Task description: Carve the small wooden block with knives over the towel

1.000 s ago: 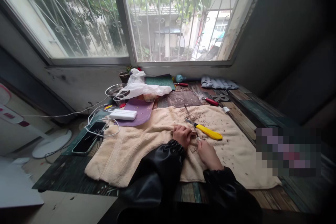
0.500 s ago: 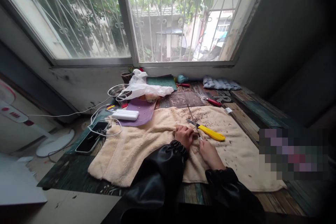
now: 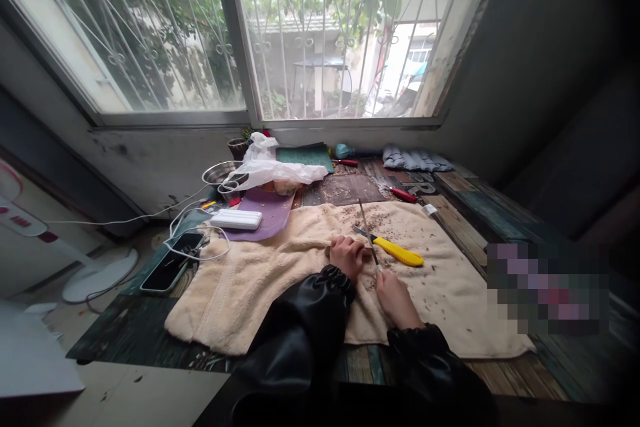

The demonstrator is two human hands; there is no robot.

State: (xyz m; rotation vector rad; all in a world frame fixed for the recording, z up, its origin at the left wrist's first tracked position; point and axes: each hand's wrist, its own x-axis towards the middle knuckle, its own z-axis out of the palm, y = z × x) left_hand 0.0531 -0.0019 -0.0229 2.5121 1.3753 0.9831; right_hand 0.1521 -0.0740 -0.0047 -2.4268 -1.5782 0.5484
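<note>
My left hand [image 3: 347,257] is closed around a small brown piece of wood [image 3: 368,251], pressing it down on the beige towel [image 3: 250,273]. Most of the piece is hidden under the fingers. In my right hand [image 3: 395,295] is the pale handle end of a long, thin file [image 3: 365,219]. Its narrow dark blade points away from me and lies against the right end of the wood. Just right of the blade, a yellow utility knife [image 3: 399,251] rests on the towel. Brown shavings are scattered around the file and the knife.
A red-handled tool [image 3: 403,194] lies beyond the towel. To the left are a white power strip [image 3: 236,219] on a purple sheet [image 3: 270,203], a phone [image 3: 173,261] and a white cable. A plastic bag [image 3: 280,173], steel bowl [image 3: 220,172] and green mat [image 3: 305,157] stand farther back.
The view has shifted slightly. The file's blade stands a little more upright against the wood, and my right hand has moved slightly. Both hands keep their grip.
</note>
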